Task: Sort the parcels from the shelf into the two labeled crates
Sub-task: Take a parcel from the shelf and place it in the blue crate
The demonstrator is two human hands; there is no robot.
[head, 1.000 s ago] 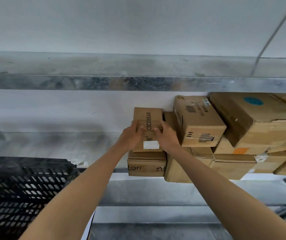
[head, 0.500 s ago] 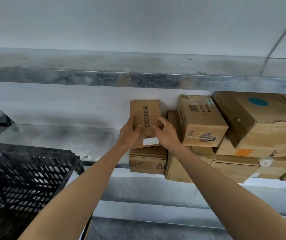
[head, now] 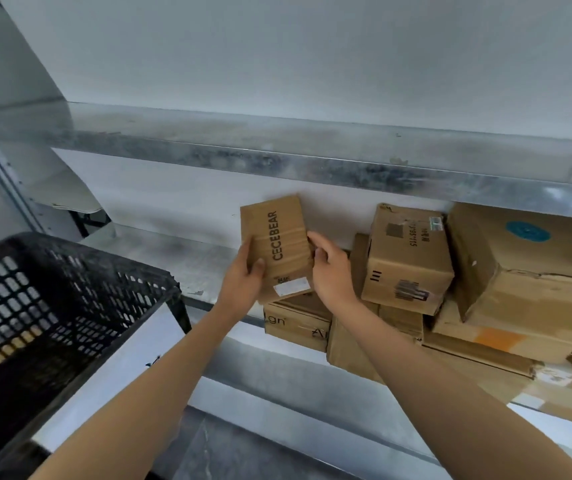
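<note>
Holding a flat parcel (head: 279, 247) between both hands, the person stood at the pick step of the sort: one box was off the stack and not yet in a crate. The left hand (head: 243, 284) clasped the parcel's left edge and lower corner, thumb laid across its face; the right hand (head: 329, 268) pinched the right edge, fingers curled behind. The parcel was lifted clear and tilted, its printed side and a small white label (head: 291, 287) turned toward the camera, above the left end of the stack on the shelf (head: 187, 268).

Below it a low box (head: 295, 323) lay at the shelf's front edge, and to the right other parcels (head: 409, 261) were piled up to the right end. The left part of the shelf was bare metal. A black crate (head: 52, 306) of open lattice stood to the left, in front of the shelf's left end, with a white card on its near side; what the card said could not be read. A second crate was not in view.

By all appearances the parcel was being held for reading. The next move called for matching its label to a crate, then carrying it left and down over the black rim, or elsewhere if the unseen crate was the right one. A two-handed hold suited the tilted box.
</note>
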